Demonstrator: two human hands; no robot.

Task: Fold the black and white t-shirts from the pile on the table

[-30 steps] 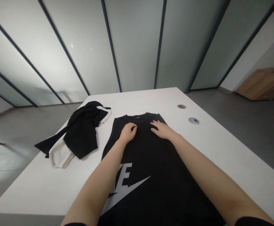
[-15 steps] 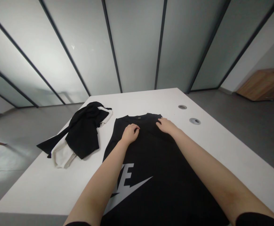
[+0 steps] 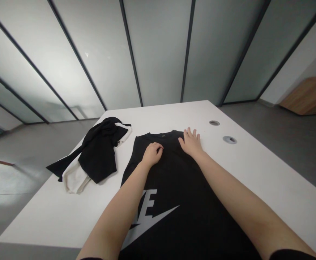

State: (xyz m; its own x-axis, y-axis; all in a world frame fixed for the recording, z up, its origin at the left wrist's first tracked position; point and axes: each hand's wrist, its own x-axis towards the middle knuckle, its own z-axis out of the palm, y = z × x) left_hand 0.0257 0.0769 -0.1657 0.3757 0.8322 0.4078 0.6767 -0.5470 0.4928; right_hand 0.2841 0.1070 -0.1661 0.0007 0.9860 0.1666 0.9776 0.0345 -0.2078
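Note:
A black sleeveless T-shirt (image 3: 182, 173) with a grey logo lies spread flat on the white table (image 3: 255, 169), its neckline away from me. My left hand (image 3: 152, 154) rests on the upper chest of the shirt, fingers curled in toward the thumb, with no fabric visibly bunched in them. At the far right shoulder, my right hand (image 3: 192, 142) lies flat with its fingers spread, touching the cloth and reaching a little past its edge. Part of the logo is hidden behind my left forearm.
Left of the shirt lies a loose heap of black clothing (image 3: 99, 162) with white cloth (image 3: 75, 177) among it. Two round grommets (image 3: 230, 139) are set in the tabletop at right. Frosted glass panels (image 3: 158, 54) stand behind the table; a wooden cabinet (image 3: 307, 95) is far right.
My right hand's fingers have spread and straightened over the shirt's shoulder. The left hand stays in about the same place on the shirt. The view has shifted slightly.

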